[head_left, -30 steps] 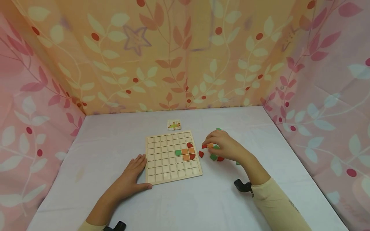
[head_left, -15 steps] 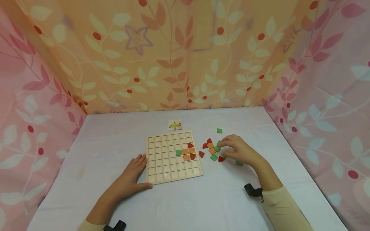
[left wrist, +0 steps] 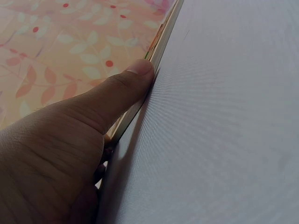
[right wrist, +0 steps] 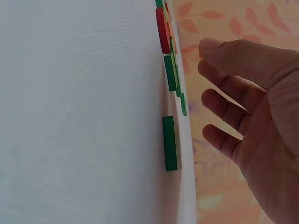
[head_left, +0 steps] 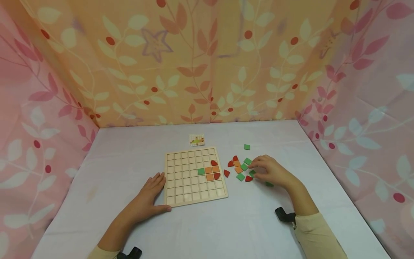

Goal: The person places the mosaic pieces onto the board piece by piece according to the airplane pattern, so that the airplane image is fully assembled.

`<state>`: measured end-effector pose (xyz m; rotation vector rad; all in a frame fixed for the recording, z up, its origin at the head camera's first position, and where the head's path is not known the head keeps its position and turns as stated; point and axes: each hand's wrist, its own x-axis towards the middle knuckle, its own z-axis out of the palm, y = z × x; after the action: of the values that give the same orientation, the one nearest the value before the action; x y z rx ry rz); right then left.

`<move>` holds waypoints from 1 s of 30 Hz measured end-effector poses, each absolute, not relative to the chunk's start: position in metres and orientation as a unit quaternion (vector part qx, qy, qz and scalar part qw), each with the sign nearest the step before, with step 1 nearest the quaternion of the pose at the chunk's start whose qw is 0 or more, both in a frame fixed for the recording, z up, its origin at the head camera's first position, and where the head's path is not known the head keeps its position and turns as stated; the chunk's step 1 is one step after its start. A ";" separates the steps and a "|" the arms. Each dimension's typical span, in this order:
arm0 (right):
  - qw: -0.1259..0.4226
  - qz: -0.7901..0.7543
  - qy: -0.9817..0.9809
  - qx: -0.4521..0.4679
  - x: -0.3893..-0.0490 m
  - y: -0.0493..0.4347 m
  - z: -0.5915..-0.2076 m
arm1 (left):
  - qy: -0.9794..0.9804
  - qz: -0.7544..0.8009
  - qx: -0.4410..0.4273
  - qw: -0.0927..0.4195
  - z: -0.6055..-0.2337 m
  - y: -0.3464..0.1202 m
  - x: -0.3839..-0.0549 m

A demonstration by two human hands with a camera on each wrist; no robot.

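Note:
A wooden grid board [head_left: 184, 197] lies on the table. My left hand [head_left: 146, 197] rests against its left side, fingers straight, thumb [left wrist: 140, 68] at the near corner. Set in its cells are a green square tile [head_left: 201, 171], several orange square tiles [head_left: 210, 177] and red quarter-round tiles [head_left: 216, 176]. To the right of the board, my right hand [head_left: 273, 172] hovers over loose tiles with fingers loosely bent and nothing between them. Close to its fingertips are a green tile [head_left: 244, 167] and a red one [head_left: 248, 178]. In the right wrist view a green tile [right wrist: 170, 143] lies apart from the hand.
Behind the board lies a small picture card [head_left: 196, 140]. A lone green tile [head_left: 247, 147] is at the back of the loose group, and a red one [head_left: 226, 173] sits near the board's right edge. Patterned cloth [head_left: 207, 72] hangs around the white-covered table [head_left: 207, 230].
My right hand has drawn back to the right from over the tiles, uncovering several red, orange and green ones. The left hand stays at the board.

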<state>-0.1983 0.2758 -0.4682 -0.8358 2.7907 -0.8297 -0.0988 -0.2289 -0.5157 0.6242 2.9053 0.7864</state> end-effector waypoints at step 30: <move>0.043 -0.272 0.917 -0.290 -0.201 0.288 -0.492 | 0.944 0.260 0.202 0.036 -0.515 -0.228 -0.100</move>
<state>-0.2013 0.2878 -0.4916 -0.8874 2.8026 -0.8304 -0.0996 -0.2281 -0.5146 0.6208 2.8974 0.7979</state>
